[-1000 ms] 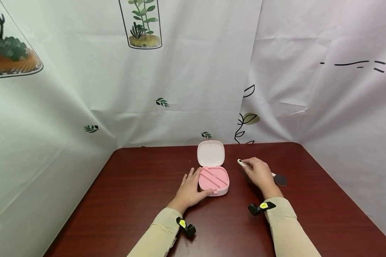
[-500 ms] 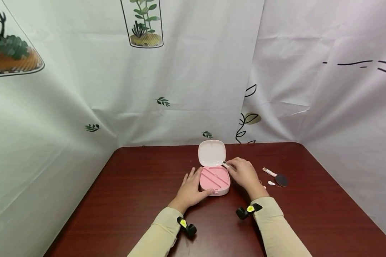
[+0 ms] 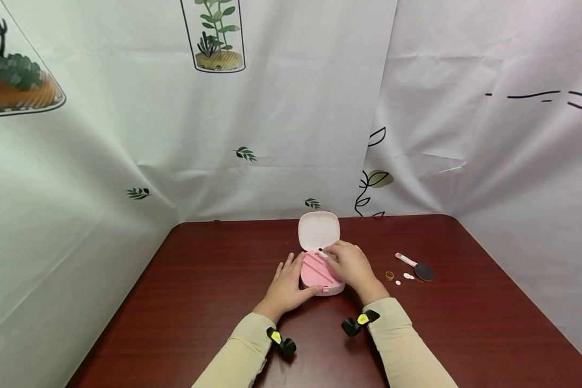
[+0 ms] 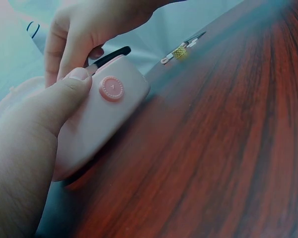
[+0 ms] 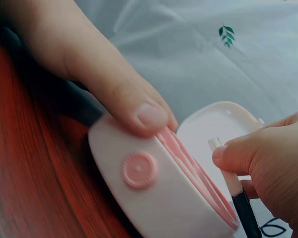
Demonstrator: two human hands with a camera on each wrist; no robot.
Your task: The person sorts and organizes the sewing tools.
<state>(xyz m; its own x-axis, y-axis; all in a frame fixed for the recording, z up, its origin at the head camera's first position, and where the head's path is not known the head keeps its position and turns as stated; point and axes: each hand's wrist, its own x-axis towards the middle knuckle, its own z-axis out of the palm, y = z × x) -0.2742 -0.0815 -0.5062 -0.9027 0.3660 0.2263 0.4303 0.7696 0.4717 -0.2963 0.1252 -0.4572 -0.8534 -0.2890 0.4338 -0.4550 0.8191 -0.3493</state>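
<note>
A pink-and-white case (image 3: 333, 290) stands with its white lid (image 3: 318, 231) raised at the back. Slanting ridges cross its pink inner tray (image 3: 314, 272). My left hand (image 3: 285, 287) holds the case at its left side, with the thumb over the front edge beside a round pink button (image 5: 140, 169). Above the tray's back right part, my right hand (image 3: 353, 265) pinches a slim stick (image 5: 232, 182) between thumb and fingers. The stick has a pale half with a clear tip and a black half; its exact kind I cannot tell.
To the right on the dark red table (image 3: 465, 323) lie a white-handled piece with a round black head (image 3: 423, 271), a gold dimpled thimble (image 4: 179, 51) and small white pieces (image 3: 408, 276). A white cloth (image 3: 291, 108) hangs behind the table.
My right hand has carried the stick leftward from the table's right side to over the case, uncovering the small items there. My left hand has stayed on the case.
</note>
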